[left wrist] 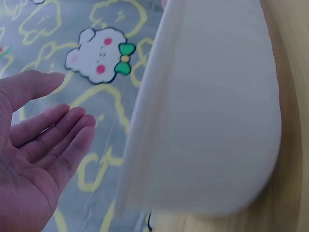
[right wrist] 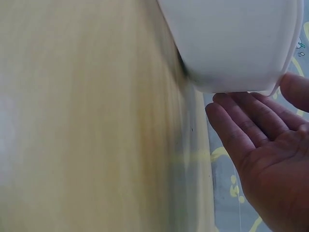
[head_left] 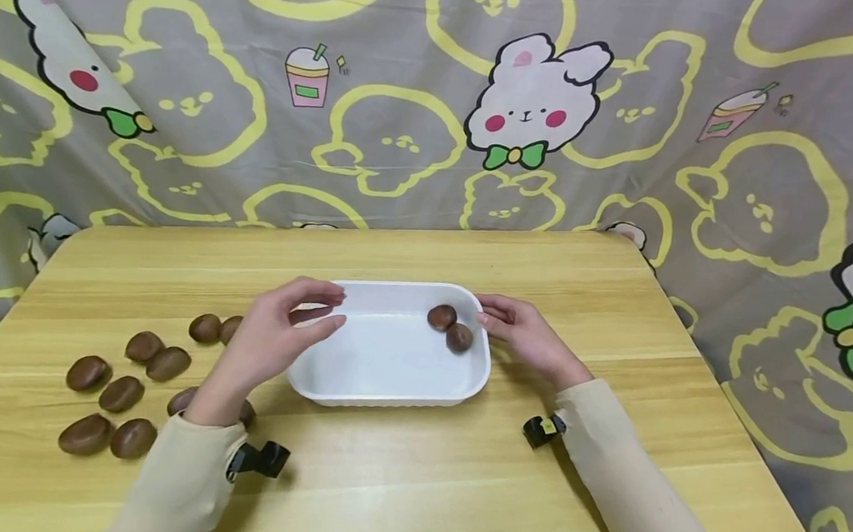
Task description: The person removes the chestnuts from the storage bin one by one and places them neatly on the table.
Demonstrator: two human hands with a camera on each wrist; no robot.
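Note:
A white rectangular tray (head_left: 386,399) stands on the table with two brown chestnuts (head_left: 458,337) in its right end. My right hand (head_left: 529,337) holds the tray's right end, thumb over the rim and fingers along the outer wall. In the right wrist view, that hand (right wrist: 275,150) has its thumb at the rim and fingertips against the wall. Over the tray's left end is my left hand (head_left: 278,334), its fingers and thumb spread apart around nothing. The left wrist view shows this hand (left wrist: 43,140) relaxed, apart from the tray wall (left wrist: 217,106).
Several loose chestnuts (head_left: 121,394) lie on the wooden table (head_left: 393,497) to the left, some partly hidden behind my left hand and forearm. A grey patterned curtain (head_left: 405,56) hangs behind the table and along its sides. Each wrist carries a small black camera (head_left: 261,458).

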